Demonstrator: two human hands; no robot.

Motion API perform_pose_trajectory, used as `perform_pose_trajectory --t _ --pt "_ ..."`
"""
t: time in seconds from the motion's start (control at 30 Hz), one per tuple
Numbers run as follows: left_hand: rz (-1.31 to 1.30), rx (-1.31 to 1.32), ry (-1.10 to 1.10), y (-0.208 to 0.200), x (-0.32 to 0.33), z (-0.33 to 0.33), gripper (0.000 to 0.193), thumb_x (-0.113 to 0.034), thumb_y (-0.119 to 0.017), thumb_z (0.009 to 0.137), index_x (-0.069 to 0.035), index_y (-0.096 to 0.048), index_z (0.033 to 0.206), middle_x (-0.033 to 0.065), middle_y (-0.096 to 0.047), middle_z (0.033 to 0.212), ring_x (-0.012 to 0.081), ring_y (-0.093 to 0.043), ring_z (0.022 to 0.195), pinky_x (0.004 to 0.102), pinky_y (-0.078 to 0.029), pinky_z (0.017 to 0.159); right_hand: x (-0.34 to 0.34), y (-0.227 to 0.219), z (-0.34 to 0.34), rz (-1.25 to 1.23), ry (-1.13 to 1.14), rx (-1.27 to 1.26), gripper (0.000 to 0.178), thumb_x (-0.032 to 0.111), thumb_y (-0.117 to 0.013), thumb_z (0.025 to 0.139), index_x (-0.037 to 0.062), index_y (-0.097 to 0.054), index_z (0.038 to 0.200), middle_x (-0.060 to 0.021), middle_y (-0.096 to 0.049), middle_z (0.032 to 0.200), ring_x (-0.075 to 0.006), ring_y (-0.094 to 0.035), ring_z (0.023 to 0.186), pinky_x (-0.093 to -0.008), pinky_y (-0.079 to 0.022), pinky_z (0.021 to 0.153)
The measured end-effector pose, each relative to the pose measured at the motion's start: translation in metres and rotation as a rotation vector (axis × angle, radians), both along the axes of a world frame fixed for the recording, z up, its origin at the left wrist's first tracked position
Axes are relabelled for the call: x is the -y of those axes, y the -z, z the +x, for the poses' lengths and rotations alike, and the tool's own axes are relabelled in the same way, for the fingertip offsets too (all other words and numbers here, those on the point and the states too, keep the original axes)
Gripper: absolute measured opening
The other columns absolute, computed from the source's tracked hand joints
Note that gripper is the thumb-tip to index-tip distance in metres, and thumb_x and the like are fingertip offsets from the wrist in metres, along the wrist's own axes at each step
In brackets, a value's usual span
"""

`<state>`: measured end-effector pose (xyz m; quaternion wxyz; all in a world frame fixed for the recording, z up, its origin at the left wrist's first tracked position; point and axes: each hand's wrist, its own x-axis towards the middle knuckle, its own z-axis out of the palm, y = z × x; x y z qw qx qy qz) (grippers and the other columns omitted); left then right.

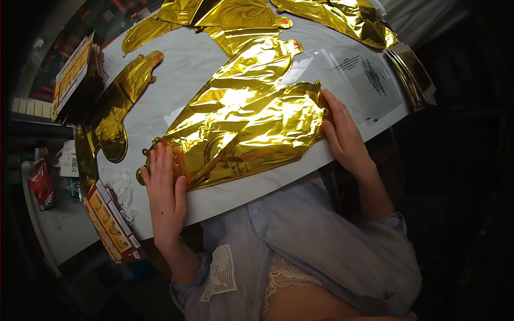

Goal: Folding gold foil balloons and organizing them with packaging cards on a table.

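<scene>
Since the gold foil piece (241, 134) lies crinkled along the near edge of the counter (158, 99), light flat-palmed pressure prob. suits best; left hand (166, 192) rests on its left end, fingers straight & pressed together, thumb apart; right hand (345, 139) is at its right end, fingers likewise straight & together, thumb apart, no pinch seen; slow strokes from the middle outward should ease creases w/o stressing the film, imo; it's thin, mirror-shiny stuff w/ rounded lobes & small tabs; similar glossy far foil (235, 18) lies across the counter's far side; a narrow, curvy foil strip (115, 123) & soft, tangled white string (124, 195) are on the counter's left; a limp, clear plastic bag (369, 80) lies on the counter's right.
</scene>
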<state>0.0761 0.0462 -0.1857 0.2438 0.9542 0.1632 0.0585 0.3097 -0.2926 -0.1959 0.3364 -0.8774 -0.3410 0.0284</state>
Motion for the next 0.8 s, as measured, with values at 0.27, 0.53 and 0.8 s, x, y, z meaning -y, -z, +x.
perform_pose_trajectory --t 0.27,0.53,0.8 --pt "0.047 0.234 0.086 -0.02 0.017 0.021 0.038 -0.012 -0.048 0.107 -0.001 -0.063 0.141 0.0177 -0.059 0.152 0.0376 -0.046 0.15 0.0579 -0.021 0.129 -0.024 -0.017 -0.006 -0.08 -0.228 0.25 0.045 0.012 -0.068 0.099 0.0057 -0.062 0.142 -0.0154 -0.056 0.152 -0.0365 -0.048 0.147 -0.0542 -0.034 0.124" --pt "-0.16 0.545 -0.037 -0.036 0.023 0.017 0.014 0.001 -0.075 0.092 0.002 -0.075 0.106 0.0181 -0.077 0.118 0.0328 -0.073 0.114 0.0448 -0.055 0.105 -0.033 -0.009 -0.008 -0.129 -0.257 0.265 0.042 0.018 -0.075 0.094 0.0065 -0.069 0.134 -0.0136 -0.061 0.148 -0.0349 -0.052 0.143 -0.0543 -0.036 0.123" --pt "0.067 -0.024 0.326 0.004 0.076 0.021 0.086 -0.045 -0.069 0.097 -0.003 -0.036 0.165 0.016 -0.03 0.174 0.0341 -0.027 0.161 0.0559 -0.019 0.129 -0.037 -0.009 -0.008 -0.103 -0.254 0.222 0.041 0.016 -0.073 0.096 0.0071 -0.067 0.136 -0.0131 -0.061 0.147 -0.0344 -0.054 0.141 -0.0521 -0.038 0.122"
